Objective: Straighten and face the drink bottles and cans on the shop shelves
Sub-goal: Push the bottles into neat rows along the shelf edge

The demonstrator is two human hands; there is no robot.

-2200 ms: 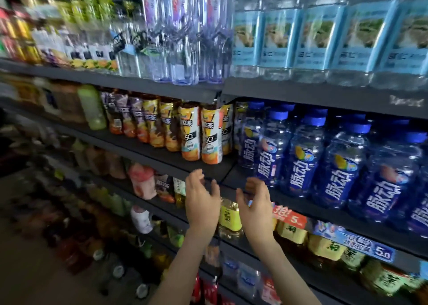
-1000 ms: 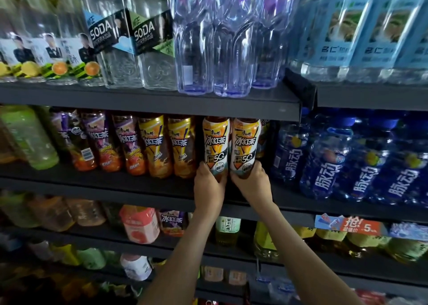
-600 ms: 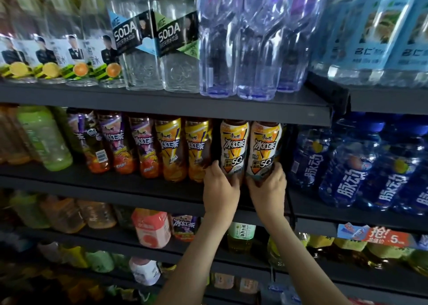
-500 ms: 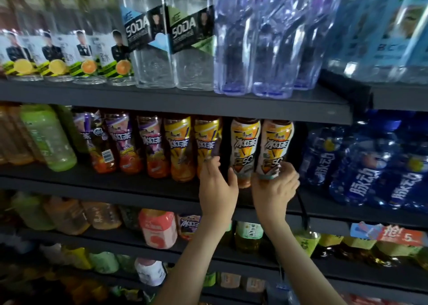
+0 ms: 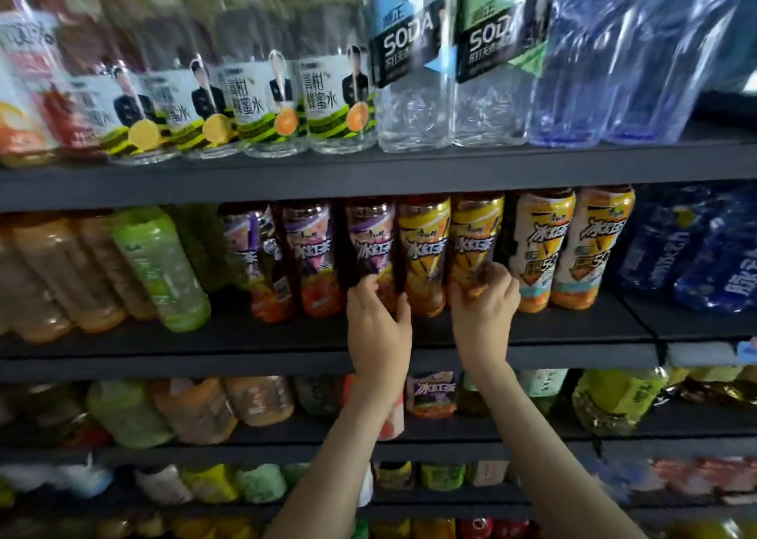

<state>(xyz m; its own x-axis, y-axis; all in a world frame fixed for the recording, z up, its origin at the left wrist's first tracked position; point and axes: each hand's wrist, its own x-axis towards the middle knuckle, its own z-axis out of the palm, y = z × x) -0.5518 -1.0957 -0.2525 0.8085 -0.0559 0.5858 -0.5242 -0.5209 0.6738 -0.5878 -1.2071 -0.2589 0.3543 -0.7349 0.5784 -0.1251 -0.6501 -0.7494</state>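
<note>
as fingers grip their bases, two tea bottles

One head-worn, wide-angle view only. It faces the shelves head-on from close in, pitched slightly down; left grip and right grip sit just below frame centre.

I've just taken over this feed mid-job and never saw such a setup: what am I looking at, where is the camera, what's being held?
No machine: a person works bare-handed. The one picture comes from a camera worn on their head, looking forward and down. Shop shelves carry rows of drink bottles. The left hand grips a purple-labelled tea bottle; the right hand grips a yellow-labelled tea bottle, with a second yellow bottle between them. Clear soda bottles stand on the shelf above.
</note>
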